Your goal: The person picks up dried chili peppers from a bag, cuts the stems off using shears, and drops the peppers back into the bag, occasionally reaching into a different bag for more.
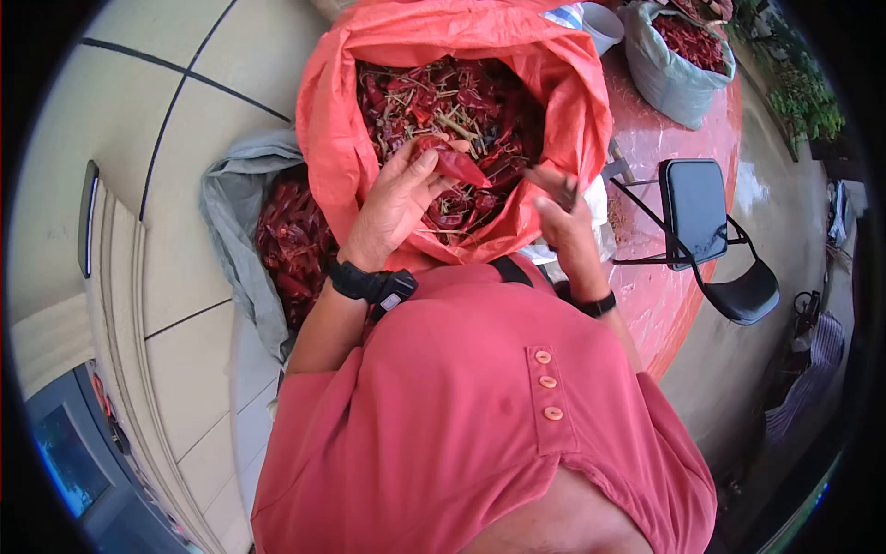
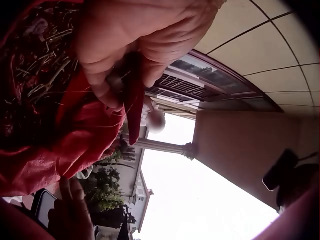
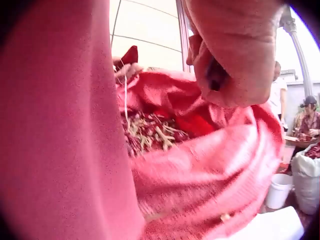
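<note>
My left hand [image 1: 392,208] pinches a dried red chili pepper [image 1: 452,164] between thumb and fingers, over the open mouth of a large red woven sack [image 1: 323,120]. The pepper's tapered end points down past the fingertips in the left wrist view. Inside the sack lie many dried chilies [image 1: 489,83] mixed with pale stems [image 1: 457,125]. My right hand [image 1: 568,226] is blurred beside the sack's right rim. A small dark thing [image 3: 216,75] shows among its fingers in the right wrist view; I cannot tell whether they grip it.
A grey sack [image 1: 235,198] of dried chilies stands against the left side. To the right are a black folding chair [image 1: 697,212], a pale sack [image 1: 669,83] of chilies and a white bucket [image 1: 602,28]. Other people, one seated person [image 3: 307,120] among them, are in the background.
</note>
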Available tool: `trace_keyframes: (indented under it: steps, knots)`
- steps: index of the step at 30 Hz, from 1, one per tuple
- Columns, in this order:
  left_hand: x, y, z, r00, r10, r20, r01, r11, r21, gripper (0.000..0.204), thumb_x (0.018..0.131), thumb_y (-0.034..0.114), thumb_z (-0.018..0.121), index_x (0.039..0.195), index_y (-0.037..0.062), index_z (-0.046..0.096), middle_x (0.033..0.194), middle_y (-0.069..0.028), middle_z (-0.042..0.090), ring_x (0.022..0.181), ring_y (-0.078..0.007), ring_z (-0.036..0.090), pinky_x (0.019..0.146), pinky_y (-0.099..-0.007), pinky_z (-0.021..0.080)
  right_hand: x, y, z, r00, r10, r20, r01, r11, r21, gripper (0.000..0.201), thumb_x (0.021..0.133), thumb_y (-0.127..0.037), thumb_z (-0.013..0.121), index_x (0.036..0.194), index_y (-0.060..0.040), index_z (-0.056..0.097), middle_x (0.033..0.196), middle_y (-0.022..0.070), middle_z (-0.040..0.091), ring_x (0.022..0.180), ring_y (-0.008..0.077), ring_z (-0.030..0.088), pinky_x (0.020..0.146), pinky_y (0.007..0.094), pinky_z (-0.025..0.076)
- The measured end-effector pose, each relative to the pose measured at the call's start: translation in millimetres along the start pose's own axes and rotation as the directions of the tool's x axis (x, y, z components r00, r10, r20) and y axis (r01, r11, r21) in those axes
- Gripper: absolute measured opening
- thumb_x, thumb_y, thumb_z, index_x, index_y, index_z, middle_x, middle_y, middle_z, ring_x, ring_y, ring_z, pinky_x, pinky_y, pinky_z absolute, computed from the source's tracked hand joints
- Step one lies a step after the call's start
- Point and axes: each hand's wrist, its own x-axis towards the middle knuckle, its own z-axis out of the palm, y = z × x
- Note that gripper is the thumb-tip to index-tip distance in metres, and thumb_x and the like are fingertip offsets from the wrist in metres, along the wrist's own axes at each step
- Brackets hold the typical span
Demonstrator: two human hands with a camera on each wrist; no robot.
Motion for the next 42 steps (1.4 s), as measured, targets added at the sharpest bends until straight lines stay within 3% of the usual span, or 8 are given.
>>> trace_keyframes:
  steps: [5,6,12,18,28,32,37,42]
  knots:
    - [8,-4,15,0.997,0.025,0.07,-0.018,0.995,-0.094,0.034,0.098,0.023,0.053,0.129,0.0128,0.048,0.131,-0.0065,0.053,0.117,-0.0187,0.054,0.094,-0.0351,0.047,26,-17,41,0.808,0.15,0.569,-0.323,0.922,0.215,0.035,0.09,-0.025,0.064,0.113,-0.0004,0.053,0.067,-0.0017,0.054,0.044,0.0027,0.031,0.04,0.0188,0.023]
    - [7,-1,14,0.996,0.044,0.082,-0.036,0.995,-0.094,0.036,0.097,0.024,0.054,0.131,0.0123,0.046,0.133,-0.0056,0.052,0.117,-0.0189,0.053,0.093,-0.0351,0.048,24,-16,46,0.798,0.211,0.565,-0.366,0.914,0.177,0.024,0.094,-0.027,0.061,0.097,-0.0037,0.055,0.054,-0.0066,0.035,0.042,0.0034,0.03,0.039,0.0196,0.023]
    - [-13,13,-7,0.994,0.102,-0.038,-0.104,0.993,-0.06,0.034,0.098,0.024,0.052,0.129,0.012,0.045,0.133,-0.0056,0.051,0.107,-0.0227,0.061,0.082,-0.0353,0.055,14,-5,28,0.799,0.241,0.551,-0.379,0.913,0.15,0.019,0.094,-0.025,0.061,0.089,-0.0071,0.058,0.054,-0.0051,0.04,0.041,0.0041,0.033,0.038,0.021,0.025]
    - [-54,23,-3,0.982,-0.021,-0.188,0.104,0.889,0.445,0.034,0.096,0.017,0.053,0.126,0.0035,0.046,0.123,-0.0131,0.059,0.104,-0.0205,0.062,0.082,-0.0331,0.055,3,-13,23,0.712,0.314,0.628,-0.249,0.949,-0.192,0.018,0.095,-0.024,0.061,0.087,-0.0081,0.06,0.063,-0.0093,0.043,0.053,0.0015,0.036,0.047,0.0182,0.027]
    - [-140,63,-106,0.715,0.228,-0.661,0.535,0.429,0.728,0.035,0.088,0.014,0.062,0.12,0.0034,0.054,0.096,-0.0063,0.063,0.082,-0.0186,0.061,0.077,-0.0292,0.049,6,-46,7,0.936,-0.116,0.333,0.057,0.982,0.182,0.019,0.097,-0.022,0.055,0.087,-0.0064,0.054,0.056,-0.0038,0.04,0.045,0.0045,0.032,0.041,0.021,0.025]
    - [-135,40,-105,0.648,0.746,-0.151,0.549,-0.321,0.772,0.03,0.084,0.008,0.062,0.114,0.0038,0.059,0.102,-0.0155,0.062,0.098,-0.0305,0.058,0.088,-0.0396,0.046,10,-63,14,0.923,-0.142,0.358,-0.034,0.896,0.443,0.017,0.099,-0.02,0.051,0.091,-0.0045,0.052,0.057,-0.0031,0.038,0.045,0.005,0.033,0.04,0.0201,0.026]
    - [-91,27,-44,0.785,0.588,-0.195,0.167,0.102,0.981,0.021,0.086,0.006,0.06,0.107,0.0043,0.061,0.098,-0.0138,0.063,0.089,-0.0288,0.061,0.082,-0.0375,0.049,3,-89,18,0.885,-0.227,0.406,-0.126,0.723,0.679,0.016,0.1,-0.019,0.049,0.093,-0.0056,0.052,0.057,-0.0047,0.035,0.04,0.0037,0.028,0.037,0.0191,0.022]
    - [-43,-6,-20,0.975,0.154,0.158,-0.157,-0.018,0.987,0.018,0.082,0.007,0.059,0.099,0.0035,0.063,0.092,-0.0135,0.064,0.092,-0.0306,0.062,0.081,-0.0419,0.049,-13,-120,14,0.862,-0.375,0.34,0.114,0.799,0.591,0.017,0.099,-0.02,0.049,0.092,-0.0046,0.051,0.055,-0.0046,0.036,0.039,0.0038,0.029,0.037,0.0195,0.022]
